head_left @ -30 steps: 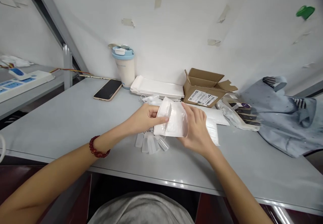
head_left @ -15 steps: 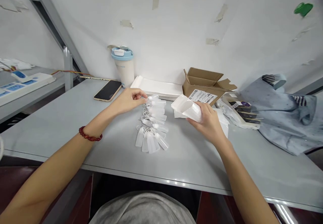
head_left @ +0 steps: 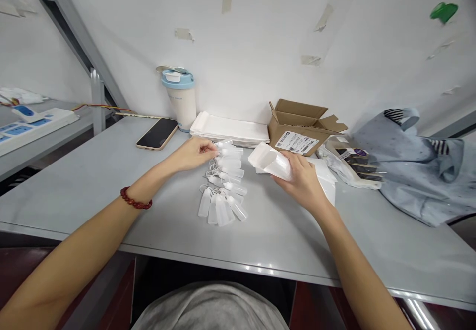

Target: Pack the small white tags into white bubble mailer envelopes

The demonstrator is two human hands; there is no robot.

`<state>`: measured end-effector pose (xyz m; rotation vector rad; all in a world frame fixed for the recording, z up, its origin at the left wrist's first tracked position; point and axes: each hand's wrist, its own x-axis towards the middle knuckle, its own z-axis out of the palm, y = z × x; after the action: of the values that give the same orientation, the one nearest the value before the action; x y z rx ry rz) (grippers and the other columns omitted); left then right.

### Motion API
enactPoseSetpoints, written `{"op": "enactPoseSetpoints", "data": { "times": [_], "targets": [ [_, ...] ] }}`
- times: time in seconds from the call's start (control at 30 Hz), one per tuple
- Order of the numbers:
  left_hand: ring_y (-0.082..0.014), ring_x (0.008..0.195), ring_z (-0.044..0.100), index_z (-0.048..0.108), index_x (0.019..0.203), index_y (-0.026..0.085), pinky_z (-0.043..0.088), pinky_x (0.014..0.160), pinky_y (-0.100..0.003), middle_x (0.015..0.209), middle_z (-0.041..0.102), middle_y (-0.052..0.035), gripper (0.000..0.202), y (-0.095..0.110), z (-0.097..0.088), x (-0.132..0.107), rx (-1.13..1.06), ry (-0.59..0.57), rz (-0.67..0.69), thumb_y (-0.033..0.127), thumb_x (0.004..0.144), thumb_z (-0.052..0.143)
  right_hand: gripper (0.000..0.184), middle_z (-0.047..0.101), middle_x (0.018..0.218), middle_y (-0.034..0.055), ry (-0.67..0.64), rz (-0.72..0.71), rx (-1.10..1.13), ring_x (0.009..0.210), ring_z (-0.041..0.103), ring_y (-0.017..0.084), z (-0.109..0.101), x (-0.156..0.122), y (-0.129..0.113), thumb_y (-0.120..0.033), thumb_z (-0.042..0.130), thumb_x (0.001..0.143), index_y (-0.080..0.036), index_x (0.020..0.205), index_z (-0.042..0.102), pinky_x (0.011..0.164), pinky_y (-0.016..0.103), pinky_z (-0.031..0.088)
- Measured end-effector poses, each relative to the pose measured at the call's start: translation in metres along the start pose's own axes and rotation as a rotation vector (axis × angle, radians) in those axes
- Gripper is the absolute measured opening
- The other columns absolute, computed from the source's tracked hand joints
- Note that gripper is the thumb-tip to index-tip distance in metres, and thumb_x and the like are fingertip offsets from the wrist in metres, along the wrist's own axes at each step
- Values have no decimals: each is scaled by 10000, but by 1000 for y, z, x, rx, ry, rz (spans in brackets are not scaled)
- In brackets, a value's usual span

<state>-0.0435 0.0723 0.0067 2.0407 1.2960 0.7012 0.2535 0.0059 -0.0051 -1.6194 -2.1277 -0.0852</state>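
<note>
Small translucent plastic squeeze bottles (head_left: 231, 163) with white caps and thin loops lie in a rough column on the grey table. At the far end of that column, my left hand (head_left: 194, 152) has its thumb and fingers pinched on the cap end of a bottle (head_left: 225, 143). To the right, my right hand (head_left: 303, 177) is wrapped round a white bubble mailer (head_left: 277, 164), held just above the table with its mouth gaping toward the bottles. Whatever is inside the mailer is hidden. More white mailers (head_left: 326, 175) lie beneath and behind the right hand.
A stack of white mailers (head_left: 230, 128) lies against the wall beside an open cardboard box (head_left: 297, 127). Left of them stand a tumbler (head_left: 181, 103) and a phone (head_left: 157, 134). A plastic-wrapped package (head_left: 353, 164) and blue cloth (head_left: 412, 171) occupy the right side.
My left hand has come slightly nearer and its fingers have closed on the cap end of the far bottle. The right hand with the mailer has shifted slightly left.
</note>
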Motion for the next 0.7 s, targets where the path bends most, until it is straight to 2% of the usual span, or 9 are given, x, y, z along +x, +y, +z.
{"op": "enactPoseSetpoints", "data": {
  "times": [0.1,0.27,0.43,0.6,0.7],
  "targets": [
    [-148,698,537,660,766,134,405,656,-264,743,635,-30,244,2,1,0,-53,1,6,364,758,579,512,590,1171,118,-24,-1,-7,1106,527,325,1,0,0,-284,600,757,-221,1241,448,861,462,392],
    [-105,593,469,650,749,130,364,567,-234,658,579,0,241,13,-3,-2,-198,109,-49,369,727,621,520,585,1190,124,-71,0,-7,1121,517,332,2,0,0,-276,595,764,-212,1254,435,874,474,386],
    [-78,513,377,641,721,139,295,502,-219,537,470,43,199,26,-5,-10,-323,62,-12,337,738,627,533,576,1193,128,-89,-1,-9,1113,517,337,2,-1,-2,-263,591,757,-218,1261,421,868,473,388],
    [-95,573,460,647,694,133,344,534,-221,612,565,11,184,36,14,-16,-341,69,47,311,741,642,535,580,1182,130,-105,-5,-6,1123,513,337,3,-2,-6,-257,599,753,-215,1258,427,877,475,388],
    [-115,621,507,708,809,138,375,549,-227,696,640,-19,230,41,29,-21,-354,86,87,353,778,635,546,579,1200,129,-104,-17,11,1128,516,332,4,-3,-7,-270,613,753,-211,1264,429,892,481,387]
  ]
}}
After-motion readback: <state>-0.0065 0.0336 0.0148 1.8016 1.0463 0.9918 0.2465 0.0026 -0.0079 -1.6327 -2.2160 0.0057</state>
